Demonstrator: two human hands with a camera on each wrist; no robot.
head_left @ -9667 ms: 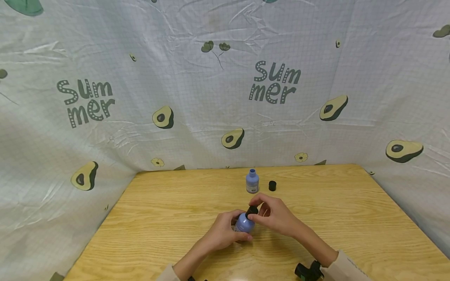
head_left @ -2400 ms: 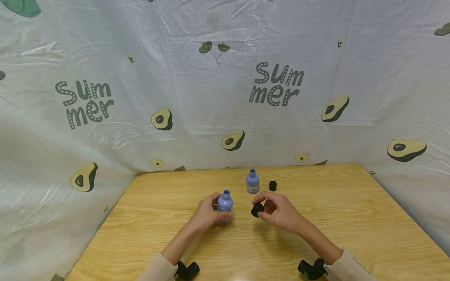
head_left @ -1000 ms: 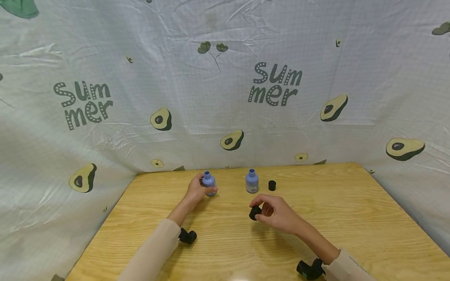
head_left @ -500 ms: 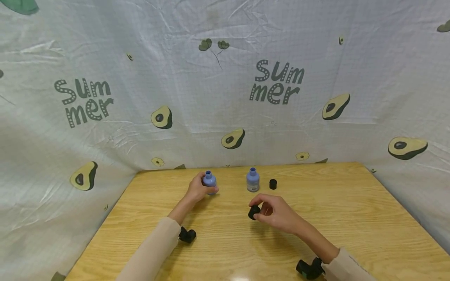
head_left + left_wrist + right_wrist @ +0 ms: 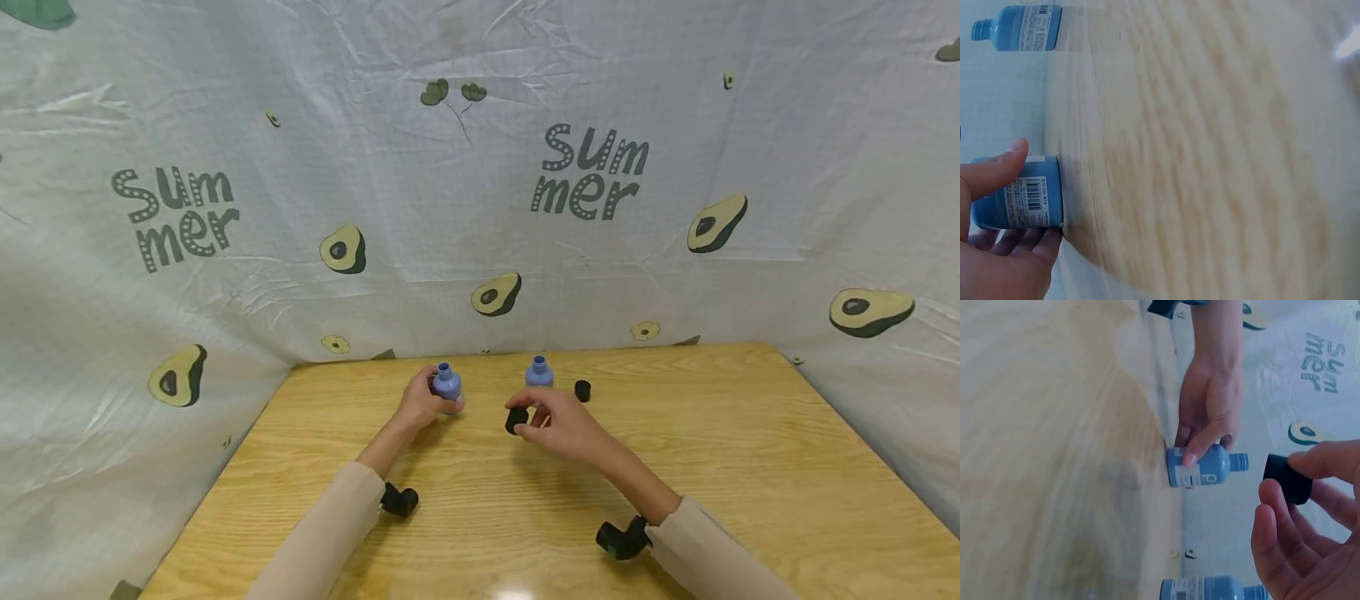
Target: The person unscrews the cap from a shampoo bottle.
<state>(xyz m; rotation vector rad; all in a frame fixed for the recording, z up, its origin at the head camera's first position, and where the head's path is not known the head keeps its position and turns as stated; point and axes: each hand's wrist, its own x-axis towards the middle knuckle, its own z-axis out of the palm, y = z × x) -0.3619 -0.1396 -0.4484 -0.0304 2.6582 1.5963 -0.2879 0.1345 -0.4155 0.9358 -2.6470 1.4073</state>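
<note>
My left hand (image 5: pixel 418 405) holds an uncapped blue bottle (image 5: pixel 447 384) upright at the table's back left. In the left wrist view, thumb and fingers wrap around this bottle (image 5: pixel 1047 199), whose base meets the wood. My right hand (image 5: pixel 567 427) pinches a black cap (image 5: pixel 516 421) above the table, right of the held bottle and nearer to me. The right wrist view shows the cap (image 5: pixel 1289 481) between thumb and fingers, apart from the bottle's bare neck (image 5: pixel 1239 462). Another uncapped blue bottle (image 5: pixel 539 373) stands behind my right hand, its lower part hidden.
A second black cap (image 5: pixel 582 391) sits on the wooden table (image 5: pixel 712 433), right of the standing bottle. Behind the table hangs a pale cloth (image 5: pixel 420 200) with avocado prints. Black wrist devices, such as the left one (image 5: pixel 400 500), jut out by both sleeves.
The cap came off the bottle between the first two frames. My left hand carried that bottle to the back left. In the last half second my right hand moved left and forward with the cap.
</note>
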